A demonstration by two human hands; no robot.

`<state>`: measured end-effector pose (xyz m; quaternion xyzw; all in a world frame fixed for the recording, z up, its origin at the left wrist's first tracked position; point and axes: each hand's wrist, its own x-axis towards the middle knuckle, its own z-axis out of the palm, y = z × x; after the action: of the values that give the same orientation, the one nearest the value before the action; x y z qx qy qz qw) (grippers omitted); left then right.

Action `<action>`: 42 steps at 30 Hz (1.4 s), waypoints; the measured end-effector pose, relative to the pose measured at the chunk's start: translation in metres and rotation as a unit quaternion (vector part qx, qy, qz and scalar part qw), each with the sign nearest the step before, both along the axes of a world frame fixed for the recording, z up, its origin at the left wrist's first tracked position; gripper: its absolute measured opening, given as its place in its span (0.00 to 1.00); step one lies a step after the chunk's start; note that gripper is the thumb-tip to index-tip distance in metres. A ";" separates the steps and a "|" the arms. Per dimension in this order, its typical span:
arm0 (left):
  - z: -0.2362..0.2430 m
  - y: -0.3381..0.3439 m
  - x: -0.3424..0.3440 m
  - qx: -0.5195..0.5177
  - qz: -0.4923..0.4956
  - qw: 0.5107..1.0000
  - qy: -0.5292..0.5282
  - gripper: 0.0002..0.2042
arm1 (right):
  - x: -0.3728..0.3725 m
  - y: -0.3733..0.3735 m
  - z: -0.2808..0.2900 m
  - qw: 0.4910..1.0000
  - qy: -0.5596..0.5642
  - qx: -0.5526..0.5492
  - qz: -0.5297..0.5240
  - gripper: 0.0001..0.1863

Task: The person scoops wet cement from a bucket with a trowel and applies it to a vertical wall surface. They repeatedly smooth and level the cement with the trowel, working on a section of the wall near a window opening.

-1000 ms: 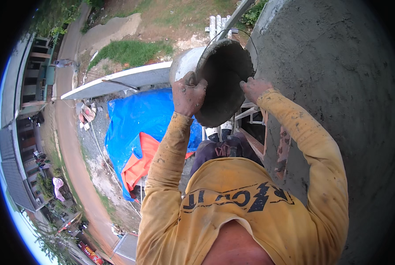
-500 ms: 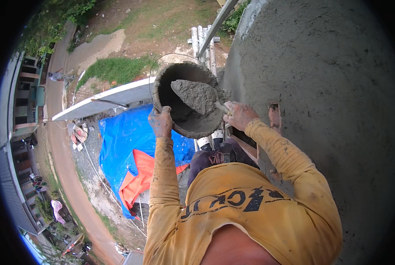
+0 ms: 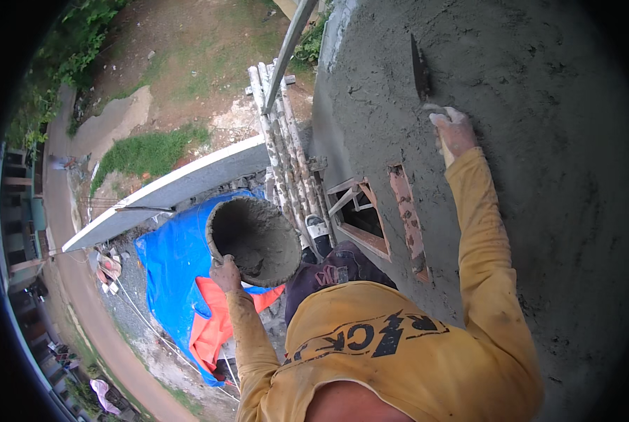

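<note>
My left hand [image 3: 226, 274] is closed on the near rim of a mortar bucket [image 3: 258, 235], tilted so its grey-caked inside faces up. Some wet mortar lies low in it. Out to the right, my right hand [image 3: 456, 131] grips the handle of a trowel [image 3: 419, 70]. The trowel's blade is edge-on to me, up against the grey plastered wall [image 3: 525, 176]; whether mortar remains on it I cannot tell. Below that hand, a strip of bare reddish brick [image 3: 407, 218] shows in the plaster, beside a framed opening [image 3: 360, 218].
Under my feet runs a narrow scaffold of mortar-splashed poles [image 3: 290, 141], with a slanting post [image 3: 290, 53] at its far part. Far below lie a blue tarp [image 3: 170, 274], an orange sheet [image 3: 212, 323] and a low concrete wall [image 3: 167, 183]. A dirt road [image 3: 107, 330] passes at left.
My right hand has carried the trowel from over the bucket up and right to the wall. The heap of mortar no longer shows on it. My left hand has lowered the bucket leftward.
</note>
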<state>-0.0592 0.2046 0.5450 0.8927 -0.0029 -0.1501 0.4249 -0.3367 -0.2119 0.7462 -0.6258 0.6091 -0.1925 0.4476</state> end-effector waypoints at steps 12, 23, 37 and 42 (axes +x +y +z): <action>0.012 -0.046 0.025 -0.011 -0.119 0.989 -0.082 0.09 | 0.077 0.125 -0.056 0.730 0.370 -0.148 0.555 0.23; 0.107 -0.114 -0.002 -0.161 -0.173 0.967 -0.094 0.09 | 0.107 0.160 -0.072 0.707 0.369 -0.154 0.583 0.18; 0.133 -0.132 -0.024 -0.282 -0.201 0.933 -0.093 0.06 | 0.097 0.179 -0.116 0.875 0.141 -0.029 0.462 0.21; 0.126 -0.129 -0.018 -0.209 -0.109 0.971 -0.032 0.05 | 0.087 0.167 -0.109 0.885 0.161 -0.004 0.438 0.22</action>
<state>-0.0772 0.0754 0.6709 0.7830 -0.1453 -0.1628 0.5824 -0.2501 -0.0453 0.6371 -0.8530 0.3361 0.1235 0.3799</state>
